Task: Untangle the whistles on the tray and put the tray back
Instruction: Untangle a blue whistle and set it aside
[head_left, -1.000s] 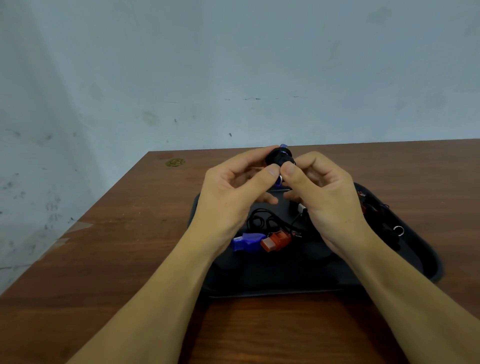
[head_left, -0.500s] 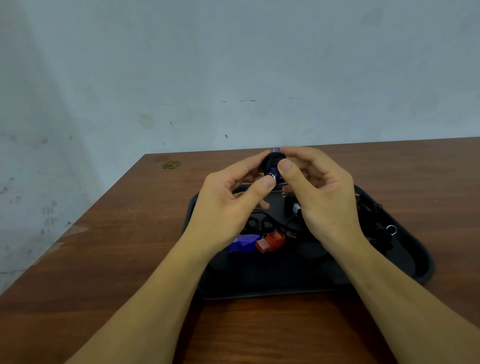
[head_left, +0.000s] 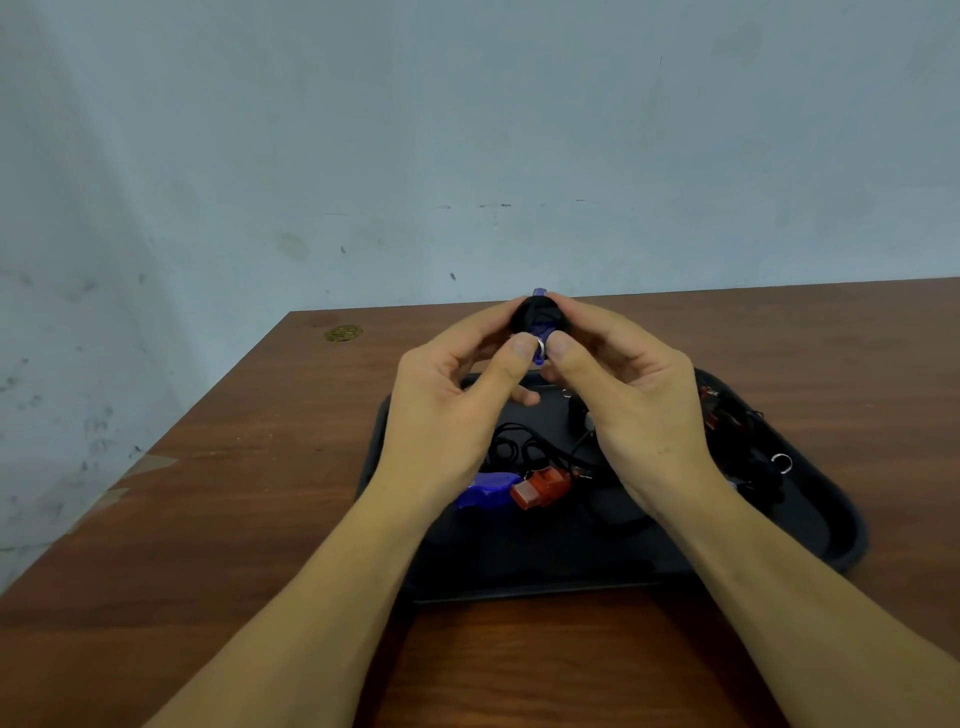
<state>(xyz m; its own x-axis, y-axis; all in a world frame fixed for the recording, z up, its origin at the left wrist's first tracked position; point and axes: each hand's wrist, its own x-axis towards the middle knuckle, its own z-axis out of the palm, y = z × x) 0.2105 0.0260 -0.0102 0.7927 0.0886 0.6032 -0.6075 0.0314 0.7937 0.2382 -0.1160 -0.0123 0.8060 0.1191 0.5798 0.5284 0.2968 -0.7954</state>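
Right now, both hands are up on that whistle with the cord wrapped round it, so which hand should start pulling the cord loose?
Probably the right hand: its thumb sits beside the ring on the wrapped whistle, while the left hand steadies it.

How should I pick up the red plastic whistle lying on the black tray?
Pinch the red plastic whistle across its boxy body, coming straight down from above. It lies flat on the black tray, with the blue plastic whistle close against its left end and black cords behind it, so the top is probably freest.
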